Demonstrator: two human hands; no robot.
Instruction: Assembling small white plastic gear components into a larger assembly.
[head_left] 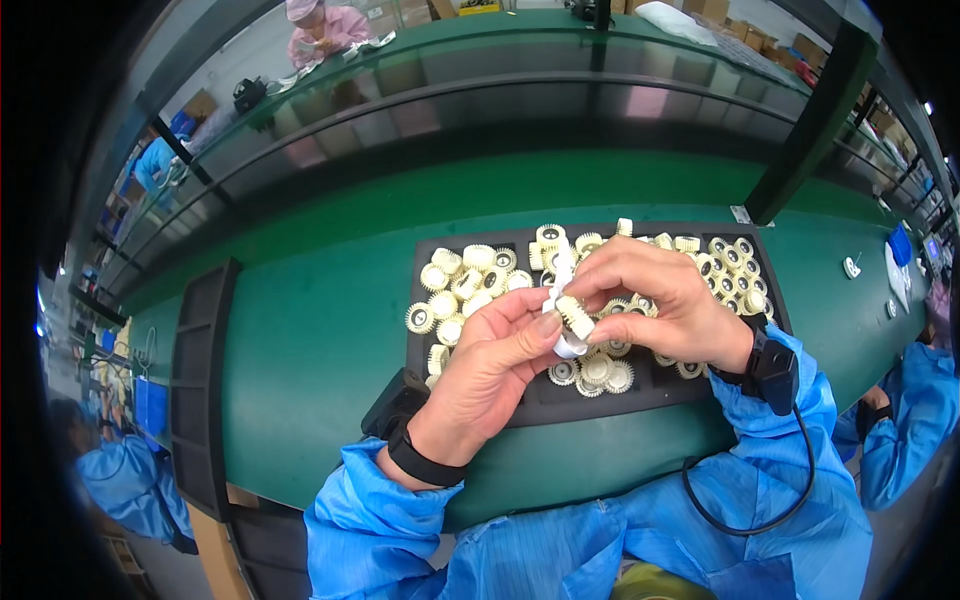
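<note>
Blue sleeves (560, 540) come up from the bottom edge, close to the camera, and each wrist wears a black band (425, 465). Both hands meet above a black tray (640, 395) that sits on a green table (310, 330).

The left hand (490, 365) is curled, and its thumb and fingers pinch a small white piece (568, 347). The right hand (650, 305) is curled too. Its fingertips hold a little cream gear (574, 316) right against that white piece, so the two parts touch between the hands. A thin white strip (562, 268) sticks up just above the fingers.

Lots more cream gears (455, 285) lie in the tray, some in a heap on the left, some in neat rows at the far right corner (735, 265), and a few under the hands. Another black tray (200, 380) lies on the table, well off to the left. A black cord (745, 515) hangs from the right wrist band. Other people in blue coats (915, 420) work at both sides.
</note>
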